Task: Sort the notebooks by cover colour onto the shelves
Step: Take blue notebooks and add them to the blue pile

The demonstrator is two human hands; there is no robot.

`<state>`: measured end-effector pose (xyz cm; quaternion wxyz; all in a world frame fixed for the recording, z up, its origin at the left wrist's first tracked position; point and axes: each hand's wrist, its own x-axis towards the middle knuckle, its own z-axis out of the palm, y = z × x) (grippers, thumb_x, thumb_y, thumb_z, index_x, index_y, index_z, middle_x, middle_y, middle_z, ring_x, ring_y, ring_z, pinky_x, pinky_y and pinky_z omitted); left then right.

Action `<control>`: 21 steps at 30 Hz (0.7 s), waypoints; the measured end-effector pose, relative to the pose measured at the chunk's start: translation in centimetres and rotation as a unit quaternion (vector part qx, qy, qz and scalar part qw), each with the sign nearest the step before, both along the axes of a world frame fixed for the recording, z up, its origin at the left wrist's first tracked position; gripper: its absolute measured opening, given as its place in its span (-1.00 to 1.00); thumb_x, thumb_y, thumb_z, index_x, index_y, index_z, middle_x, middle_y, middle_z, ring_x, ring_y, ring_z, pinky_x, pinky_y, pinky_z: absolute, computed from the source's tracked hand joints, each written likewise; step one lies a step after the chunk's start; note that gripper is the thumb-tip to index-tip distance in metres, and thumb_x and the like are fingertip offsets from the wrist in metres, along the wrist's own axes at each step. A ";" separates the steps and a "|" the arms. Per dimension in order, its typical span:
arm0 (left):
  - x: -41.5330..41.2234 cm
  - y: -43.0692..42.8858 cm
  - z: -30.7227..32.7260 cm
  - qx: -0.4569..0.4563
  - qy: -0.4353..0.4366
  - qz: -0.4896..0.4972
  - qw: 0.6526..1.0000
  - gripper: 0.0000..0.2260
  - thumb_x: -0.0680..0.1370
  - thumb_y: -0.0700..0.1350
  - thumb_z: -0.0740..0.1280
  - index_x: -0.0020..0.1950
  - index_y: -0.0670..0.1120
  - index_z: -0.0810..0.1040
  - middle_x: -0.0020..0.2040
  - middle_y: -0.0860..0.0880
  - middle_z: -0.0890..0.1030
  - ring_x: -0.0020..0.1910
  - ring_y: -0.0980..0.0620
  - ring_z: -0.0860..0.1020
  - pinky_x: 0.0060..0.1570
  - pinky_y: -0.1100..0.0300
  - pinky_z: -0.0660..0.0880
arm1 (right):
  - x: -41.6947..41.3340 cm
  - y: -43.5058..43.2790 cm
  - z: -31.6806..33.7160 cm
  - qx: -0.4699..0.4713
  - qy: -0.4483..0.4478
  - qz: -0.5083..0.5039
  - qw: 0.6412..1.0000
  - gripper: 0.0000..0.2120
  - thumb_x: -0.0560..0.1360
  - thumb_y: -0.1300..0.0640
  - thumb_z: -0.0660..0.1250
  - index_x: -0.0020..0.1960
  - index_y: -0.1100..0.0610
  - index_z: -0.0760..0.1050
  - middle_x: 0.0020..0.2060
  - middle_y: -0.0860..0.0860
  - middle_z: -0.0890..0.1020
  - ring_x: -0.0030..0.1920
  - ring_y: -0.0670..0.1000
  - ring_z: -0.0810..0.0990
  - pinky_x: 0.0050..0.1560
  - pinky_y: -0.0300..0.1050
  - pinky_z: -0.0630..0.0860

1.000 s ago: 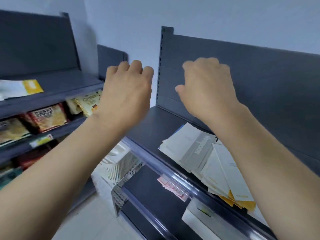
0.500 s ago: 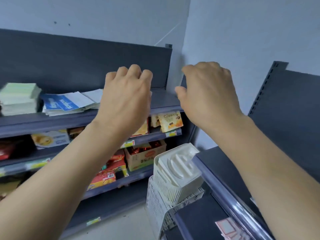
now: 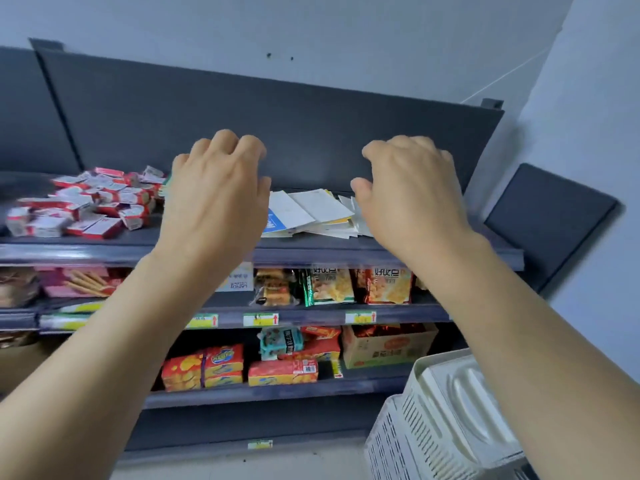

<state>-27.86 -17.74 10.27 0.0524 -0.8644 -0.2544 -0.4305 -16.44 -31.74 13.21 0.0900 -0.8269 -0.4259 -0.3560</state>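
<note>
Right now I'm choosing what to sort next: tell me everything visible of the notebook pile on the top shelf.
The notebook pile is a loose, fanned heap of thin paper-covered books lying flat on the dark top shelf. Most covers look white or cream; one at the left shows blue, and a yellow edge peeks out. The left hand and right hand hide its ends; neither plainly touches it.

You are looking at a green snack bag (image 3: 329, 287) carrying large Chinese characters across its top, seemingly 好吃点. The red snack bag (image 3: 389, 287) just right of it is showing the same characters. Left of the green bag, a white card (image 3: 239, 282) is bearing blurred, unreadable print. Below it, yellow price tags (image 3: 261, 319) are showing red arrows, with their figures blurring out.
</note>
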 end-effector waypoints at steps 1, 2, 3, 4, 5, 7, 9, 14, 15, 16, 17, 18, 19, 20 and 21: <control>0.1 1.0 -0.2 -0.016 -0.005 0.007 1.000 -0.77 0.56 -0.16 0.28 0.19 -0.18 0.50 0.09 -0.20 0.52 0.07 -0.27 0.45 0.04 -0.07 0.34 | 0.8 1.1 -0.1 -0.003 0.002 0.005 1.000 -0.83 0.58 0.09 0.20 0.11 0.13 0.47 0.00 0.07 0.54 0.10 0.15 0.43 -0.07 -0.07 0.17; 0.2 1.9 -0.4 -0.031 -0.006 0.015 0.999 -0.77 0.56 -0.16 0.28 0.20 -0.18 0.50 0.10 -0.20 0.52 0.08 -0.27 0.45 0.05 -0.07 0.35 | 1.6 2.2 -0.3 -0.007 0.007 0.012 1.000 -0.82 0.58 0.08 0.19 0.11 0.13 0.47 0.00 0.08 0.54 0.09 0.15 0.43 -0.07 -0.07 0.17; 0.4 2.8 -0.7 -0.044 -0.003 0.023 0.999 -0.76 0.56 -0.16 0.28 0.20 -0.18 0.50 0.11 -0.20 0.52 0.08 -0.26 0.45 0.06 -0.07 0.36 | 2.4 3.3 -0.5 -0.011 0.015 0.017 1.000 -0.81 0.58 0.08 0.19 0.13 0.14 0.47 0.01 0.09 0.54 0.10 0.16 0.43 -0.05 -0.05 0.21; 0.7 3.7 -0.9 -0.054 0.002 0.033 0.998 -0.76 0.56 -0.16 0.28 0.20 -0.17 0.50 0.12 -0.20 0.52 0.08 -0.26 0.45 0.06 -0.08 0.37 | 3.3 4.4 -0.8 -0.013 0.024 0.024 0.999 -0.78 0.59 0.08 0.20 0.17 0.14 0.47 0.04 0.10 0.55 0.11 0.17 0.43 -0.02 -0.03 0.25; 1.1 4.4 -1.2 -0.064 0.006 0.043 0.997 -0.76 0.56 -0.15 0.28 0.21 -0.17 0.50 0.12 -0.19 0.52 0.08 -0.25 0.45 0.06 -0.08 0.38 | 4.2 5.6 -1.0 -0.019 0.033 0.029 0.999 -0.76 0.59 0.08 0.20 0.20 0.15 0.47 0.06 0.11 0.55 0.12 0.17 0.44 0.02 -0.02 0.28; 2.3 5.9 -1.8 -0.088 0.009 0.063 0.994 -0.76 0.57 -0.14 0.27 0.21 -0.16 0.49 0.13 -0.18 0.52 0.07 -0.23 0.46 0.04 -0.05 0.39 | 6.1 7.7 -1.8 -0.027 0.051 0.046 0.997 -0.74 0.59 0.08 0.20 0.23 0.15 0.47 0.09 0.12 0.55 0.15 0.18 0.44 0.07 -0.01 0.31; 4.1 7.3 -2.5 -0.121 0.011 0.070 0.990 -0.75 0.57 -0.13 0.27 0.22 -0.16 0.49 0.13 -0.16 0.52 0.07 -0.20 0.47 0.03 -0.01 0.38 | 8.2 9.6 -2.4 -0.038 0.066 0.059 0.995 -0.74 0.60 0.08 0.20 0.23 0.16 0.47 0.09 0.13 0.56 0.15 0.19 0.44 0.07 -0.01 0.31; 11.0 11.2 -4.9 -0.269 0.043 0.070 0.960 -0.75 0.57 -0.09 0.28 0.22 -0.14 0.48 0.14 -0.08 0.50 -0.03 -0.03 0.42 -0.08 0.18 0.28 | 13.8 13.5 -3.1 -0.057 0.078 0.080 0.992 -0.75 0.59 0.11 0.19 0.21 0.16 0.48 0.08 0.14 0.56 0.13 0.20 0.44 0.05 0.00 0.31; 12.4 12.0 -5.6 -0.295 0.053 0.072 0.951 -0.75 0.57 -0.09 0.29 0.21 -0.15 0.47 0.13 -0.08 0.50 -0.04 -0.02 0.40 -0.09 0.18 0.28 | 14.9 14.1 -3.1 -0.060 0.076 0.084 0.992 -0.75 0.59 0.12 0.18 0.21 0.17 0.48 0.08 0.14 0.56 0.12 0.20 0.44 0.04 0.00 0.30; 13.8 12.7 -6.4 -0.313 0.068 0.077 0.944 -0.75 0.57 -0.08 0.29 0.20 -0.16 0.47 0.12 -0.09 0.51 -0.04 -0.04 0.41 -0.09 0.16 0.31 | 15.9 14.6 -3.3 -0.063 0.074 0.088 0.991 -0.75 0.58 0.13 0.18 0.21 0.17 0.48 0.07 0.14 0.56 0.12 0.20 0.44 0.03 -0.01 0.29; 15.0 13.5 -7.4 -0.326 0.084 0.084 0.938 -0.75 0.57 -0.08 0.28 0.18 -0.18 0.47 0.10 -0.10 0.52 -0.02 -0.07 0.44 -0.07 0.13 0.34 | 16.9 15.1 -3.5 -0.067 0.073 0.092 0.991 -0.75 0.58 0.14 0.17 0.20 0.18 0.48 0.06 0.14 0.56 0.11 0.20 0.44 0.00 -0.01 0.28; 16.1 14.2 -8.3 -0.342 0.098 0.093 0.930 -0.75 0.57 -0.07 0.28 0.16 -0.20 0.46 0.08 -0.11 0.52 0.01 -0.10 0.45 -0.04 0.10 0.37 | 17.9 15.6 -3.7 -0.070 0.073 0.097 0.990 -0.75 0.58 0.14 0.18 0.20 0.18 0.49 0.05 0.14 0.56 0.10 0.20 0.44 -0.03 -0.03 0.25; 17.0 14.8 -9.2 -0.361 0.111 0.103 0.920 -0.75 0.58 -0.06 0.28 0.15 -0.21 0.45 0.06 -0.11 0.51 0.02 -0.11 0.45 -0.03 0.09 0.38 | 18.8 16.1 -4.1 -0.074 0.072 0.101 0.990 -0.75 0.58 0.14 0.18 0.19 0.18 0.49 0.05 0.13 0.56 0.09 0.20 0.45 -0.05 -0.04 0.22; 17.7 15.3 -10.1 -0.382 0.121 0.115 0.909 -0.75 0.58 -0.05 0.28 0.13 -0.21 0.43 0.04 -0.11 0.49 0.00 -0.10 0.44 -0.04 0.09 0.39 | 19.5 16.5 -4.4 -0.081 0.075 0.103 0.989 -0.76 0.58 0.14 0.18 0.19 0.18 0.49 0.04 0.13 0.56 0.09 0.19 0.45 -0.07 -0.05 0.19; 18.3 15.8 -10.9 -0.402 0.128 0.127 0.898 -0.73 0.57 -0.04 0.29 0.14 -0.20 0.42 0.03 -0.11 0.48 -0.04 -0.08 0.42 -0.08 0.11 0.37 | 20.2 16.9 -4.8 -0.088 0.079 0.105 0.987 -0.76 0.58 0.14 0.18 0.18 0.17 0.49 0.04 0.12 0.56 0.09 0.19 0.45 -0.08 -0.06 0.18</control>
